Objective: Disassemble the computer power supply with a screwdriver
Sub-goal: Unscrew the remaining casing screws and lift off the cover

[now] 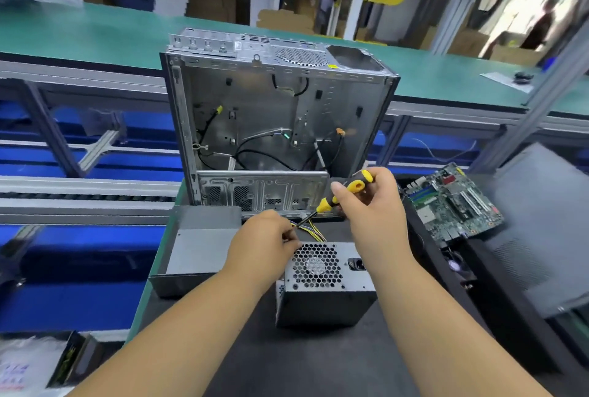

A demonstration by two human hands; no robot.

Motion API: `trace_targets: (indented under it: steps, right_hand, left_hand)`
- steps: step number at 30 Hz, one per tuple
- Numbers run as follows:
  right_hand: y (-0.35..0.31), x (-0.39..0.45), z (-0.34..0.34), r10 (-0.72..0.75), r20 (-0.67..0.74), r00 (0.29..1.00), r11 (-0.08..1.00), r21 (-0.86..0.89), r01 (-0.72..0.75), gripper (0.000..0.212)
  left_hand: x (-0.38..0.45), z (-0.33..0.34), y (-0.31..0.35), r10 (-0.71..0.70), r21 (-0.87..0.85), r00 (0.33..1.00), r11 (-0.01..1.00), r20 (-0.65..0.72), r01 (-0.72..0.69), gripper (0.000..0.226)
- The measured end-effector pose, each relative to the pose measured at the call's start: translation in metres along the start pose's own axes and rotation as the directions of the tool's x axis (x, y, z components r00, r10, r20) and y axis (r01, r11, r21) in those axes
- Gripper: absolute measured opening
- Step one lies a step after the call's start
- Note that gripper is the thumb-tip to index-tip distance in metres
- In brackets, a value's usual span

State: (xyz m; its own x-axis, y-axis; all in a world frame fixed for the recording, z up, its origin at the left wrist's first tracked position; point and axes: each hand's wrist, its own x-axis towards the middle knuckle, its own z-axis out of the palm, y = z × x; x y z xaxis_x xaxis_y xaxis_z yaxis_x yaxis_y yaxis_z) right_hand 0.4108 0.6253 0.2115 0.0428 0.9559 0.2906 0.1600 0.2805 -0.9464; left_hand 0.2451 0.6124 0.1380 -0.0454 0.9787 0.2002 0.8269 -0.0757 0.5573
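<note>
A grey metal power supply (322,288) with a honeycomb fan grille stands on the black mat in front of me, yellow and black wires running out of its back. My right hand (373,205) grips the yellow-and-black screwdriver (338,197), its shaft slanting down to the left. My left hand (271,237) rests at the unit's upper left corner, fingers pinched around the screwdriver tip; what lies under them is hidden.
An open, gutted computer case (274,122) stands behind the power supply. A grey metal tray (197,250) lies to its left. A green motherboard (452,205) and a dark side panel (541,237) lie to the right. A green conveyor (111,36) runs behind.
</note>
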Motion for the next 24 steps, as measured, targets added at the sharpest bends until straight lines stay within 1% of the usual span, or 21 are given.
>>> trace_targets:
  steps: [4,7,11,14,16,18,19,21,22,24]
  right_hand:
    - [0.000,-0.009,-0.008,0.072,-0.137,0.988,0.997,0.048,-0.066,0.026]
    - [0.003,-0.011,-0.013,0.160,-0.169,0.973,0.983,0.121,-0.140,0.029]
    - [0.014,-0.010,-0.020,0.304,-0.130,0.944,0.916,0.311,-0.252,0.025]
    - [0.023,-0.008,-0.028,0.409,-0.037,0.912,0.828,0.434,-0.354,0.033]
    - [0.027,-0.008,-0.036,0.438,0.013,0.899,0.796,0.459,-0.395,0.037]
    - [0.030,-0.007,-0.045,0.450,0.035,0.893,0.772,0.487,-0.408,0.037]
    - [0.031,-0.006,-0.050,0.460,0.037,0.887,0.757,0.507,-0.413,0.032]
    - [0.033,-0.003,-0.064,0.488,0.042,0.872,0.730,0.527,-0.435,0.015]
    - [0.033,-0.003,-0.071,0.505,0.044,0.862,0.728,0.516,-0.452,0.010]
    - [0.038,-0.002,-0.085,0.526,0.046,0.849,0.749,0.449,-0.488,0.014]
  left_hand:
    - [0.001,-0.002,0.000,-0.023,-0.045,0.999,0.999,0.046,0.025,0.017]
    - [-0.002,-0.003,0.001,-0.032,-0.078,0.998,0.996,0.057,0.036,0.016]
    - [-0.004,-0.003,0.001,-0.041,-0.113,0.998,0.992,0.051,0.047,0.017]
    - [-0.003,-0.002,0.005,-0.048,-0.079,0.998,0.996,0.042,0.051,0.017]
    - [-0.001,-0.001,0.009,-0.069,-0.039,0.996,0.997,0.051,0.071,0.020]
    - [0.002,0.000,0.013,-0.090,0.000,0.995,0.996,0.048,0.090,0.024]
    - [0.004,0.000,0.016,-0.095,0.014,0.995,0.995,0.036,0.095,0.025]
    - [0.006,0.001,0.022,-0.104,0.025,0.995,0.994,-0.004,0.104,0.024]
    - [0.007,0.002,0.026,-0.113,0.011,0.993,0.994,-0.029,0.113,0.023]
    - [0.007,0.004,0.034,-0.157,-0.088,0.986,0.985,-0.064,0.151,0.021]
